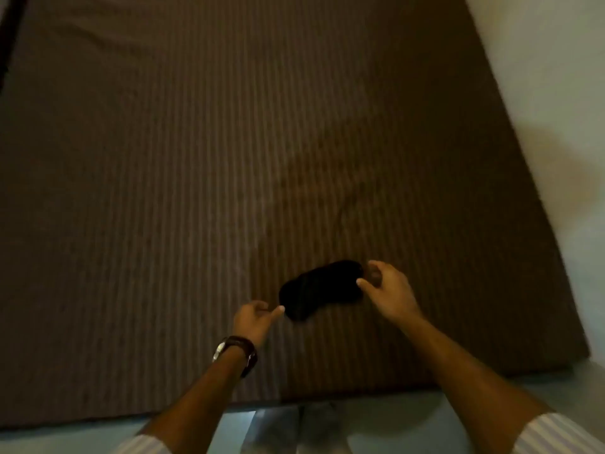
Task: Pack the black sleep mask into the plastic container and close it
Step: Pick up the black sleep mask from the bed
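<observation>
Head view: black sleep mask [322,290] on brown striped bedsheet [196,191], near front edge. Right hand [388,290] pinching mask's right end w/ thumb + fingers. Left hand [255,317], watch [237,352] on wrist, at left end; contact unclear.

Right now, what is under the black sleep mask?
The sleep mask lies on the brown striped sheet, with the left hand and right hand at its ends. Anything beneath it is covered.
</observation>
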